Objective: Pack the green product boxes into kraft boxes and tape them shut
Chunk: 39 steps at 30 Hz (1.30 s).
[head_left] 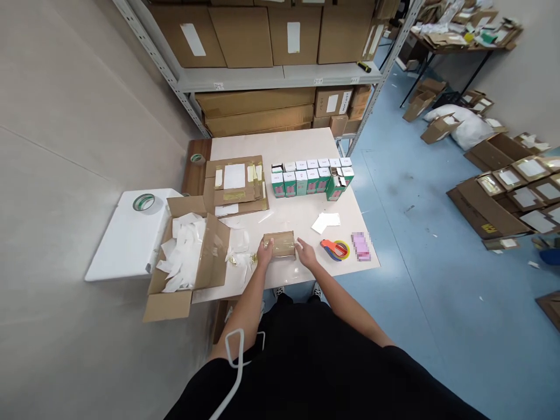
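A small brown cardboard box (280, 244), shiny as if taped, lies between my two hands at the front of the white table (301, 209). My left hand (265, 253) grips its left end, fingers closed. At the right end, my right hand (306, 253) has its thumb and fingers closed on the edge. Red-handled scissors (333, 249) lie to the right, overlapping a ring of coloured tape (347, 251). White cards (326, 221) sit behind them. Left of the box are crumpled white paper and clear wrap (238, 248).
An open carton (214, 251) full of white paper stands at the left edge. Flattened cardboard (236, 181) and rows of green-and-white boxes (301, 182) occupy the back. A tape roll (144, 202) rests on a white surface. Shelving (280, 76) rises behind. Cartons (507, 192) cover the floor at right.
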Each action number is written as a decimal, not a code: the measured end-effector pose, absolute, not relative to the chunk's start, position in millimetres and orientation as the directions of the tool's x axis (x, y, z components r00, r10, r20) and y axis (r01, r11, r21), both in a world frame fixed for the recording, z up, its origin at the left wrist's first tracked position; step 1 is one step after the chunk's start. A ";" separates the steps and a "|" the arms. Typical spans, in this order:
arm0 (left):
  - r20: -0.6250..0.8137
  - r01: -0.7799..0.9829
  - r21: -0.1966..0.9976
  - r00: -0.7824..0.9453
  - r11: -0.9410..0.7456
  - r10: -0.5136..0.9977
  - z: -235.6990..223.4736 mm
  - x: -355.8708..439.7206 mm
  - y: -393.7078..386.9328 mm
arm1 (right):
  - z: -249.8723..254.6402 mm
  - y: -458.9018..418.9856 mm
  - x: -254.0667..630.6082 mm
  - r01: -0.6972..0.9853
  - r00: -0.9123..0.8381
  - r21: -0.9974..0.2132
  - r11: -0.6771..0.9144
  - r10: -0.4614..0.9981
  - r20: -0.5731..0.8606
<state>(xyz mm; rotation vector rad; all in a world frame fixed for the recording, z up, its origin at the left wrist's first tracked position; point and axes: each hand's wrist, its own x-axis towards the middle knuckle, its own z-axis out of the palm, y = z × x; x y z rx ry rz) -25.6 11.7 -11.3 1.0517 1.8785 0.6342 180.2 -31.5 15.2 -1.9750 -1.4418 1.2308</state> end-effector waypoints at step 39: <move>-0.438 0.867 0.491 0.159 0.088 0.885 -47.5 27.4 37.2 | -29.0 69.1 299.3 0.391 0.429 -0.564 -0.727 0.686 -0.588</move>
